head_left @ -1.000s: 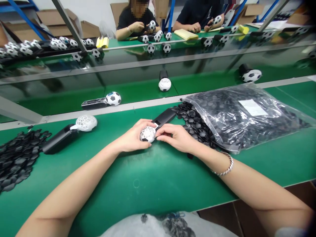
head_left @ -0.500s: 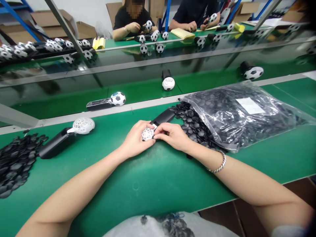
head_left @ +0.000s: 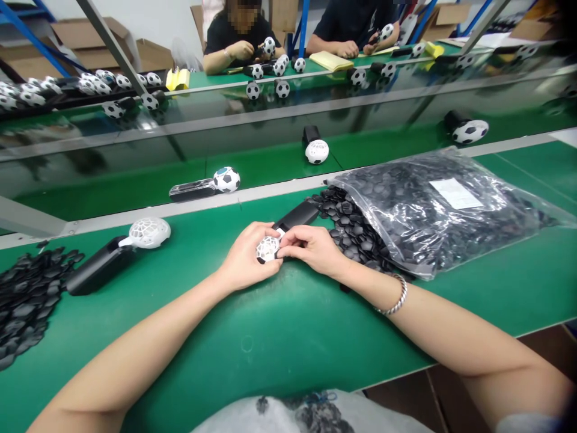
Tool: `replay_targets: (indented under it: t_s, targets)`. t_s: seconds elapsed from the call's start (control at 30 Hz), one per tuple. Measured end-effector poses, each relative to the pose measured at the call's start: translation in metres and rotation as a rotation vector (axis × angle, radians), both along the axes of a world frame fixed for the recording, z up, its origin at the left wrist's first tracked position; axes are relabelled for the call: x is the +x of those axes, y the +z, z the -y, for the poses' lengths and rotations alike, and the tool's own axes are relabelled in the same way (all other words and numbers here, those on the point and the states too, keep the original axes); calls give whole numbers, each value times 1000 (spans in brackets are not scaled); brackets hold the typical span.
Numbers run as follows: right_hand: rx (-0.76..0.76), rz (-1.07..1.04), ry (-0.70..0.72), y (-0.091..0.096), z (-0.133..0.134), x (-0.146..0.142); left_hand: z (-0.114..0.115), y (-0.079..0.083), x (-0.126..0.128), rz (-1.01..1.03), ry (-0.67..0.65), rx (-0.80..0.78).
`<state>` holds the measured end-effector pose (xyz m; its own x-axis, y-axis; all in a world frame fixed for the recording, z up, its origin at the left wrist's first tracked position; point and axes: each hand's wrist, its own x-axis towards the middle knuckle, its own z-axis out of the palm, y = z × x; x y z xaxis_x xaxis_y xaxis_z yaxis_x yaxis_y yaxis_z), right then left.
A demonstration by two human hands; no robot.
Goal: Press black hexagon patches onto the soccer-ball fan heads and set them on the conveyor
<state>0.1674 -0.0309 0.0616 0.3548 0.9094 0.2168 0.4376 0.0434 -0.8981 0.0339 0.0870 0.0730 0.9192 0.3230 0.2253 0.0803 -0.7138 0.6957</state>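
My left hand (head_left: 247,260) is wrapped round the white lattice ball head (head_left: 267,249) of a small hand fan. Its black handle (head_left: 297,215) points away toward the far right. My right hand (head_left: 315,248) pinches at the ball's right side, fingers pressed together; a small black piece may be under them, but I cannot make it out. A silver bracelet (head_left: 396,299) circles my right wrist. Loose black hexagon pieces (head_left: 349,225) spill from a clear plastic bag (head_left: 442,207) just right of my hands.
Another white-headed fan (head_left: 118,251) lies to the left beside a pile of black pieces (head_left: 24,300). On the belt beyond a metal rail (head_left: 135,210) lie several football-patterned fans (head_left: 205,185). Two people work at the far bench.
My hands have stayed on the fan, turning the ball slightly. The fans on the belt have drifted to the right.
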Motion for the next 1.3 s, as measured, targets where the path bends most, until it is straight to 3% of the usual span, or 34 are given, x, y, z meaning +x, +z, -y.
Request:
replay_targets:
  t_s: [0.6, 0.9, 1.0, 1.1, 1.2, 1.3]
  targets:
    - [-151, 90, -40, 1, 0, 4, 2, 2, 2, -24, 27, 24]
    - [-214, 71, 58, 8, -7, 10, -3, 5, 3, -26, -35, 72]
    - [-187, 208, 1, 22, -13, 45, -26, 2, 14, 0, -31, 151]
    - [-167, 562, -333, 37, -27, 113, -71, -3, 39, 64, 38, 298]
    - [-411, 592, -612, 48, -45, 190, -122, -8, 74, 61, 72, 470]
    - [-632, 506, -713, 48, -62, 241, -160, -13, 107, 35, 101, 521]
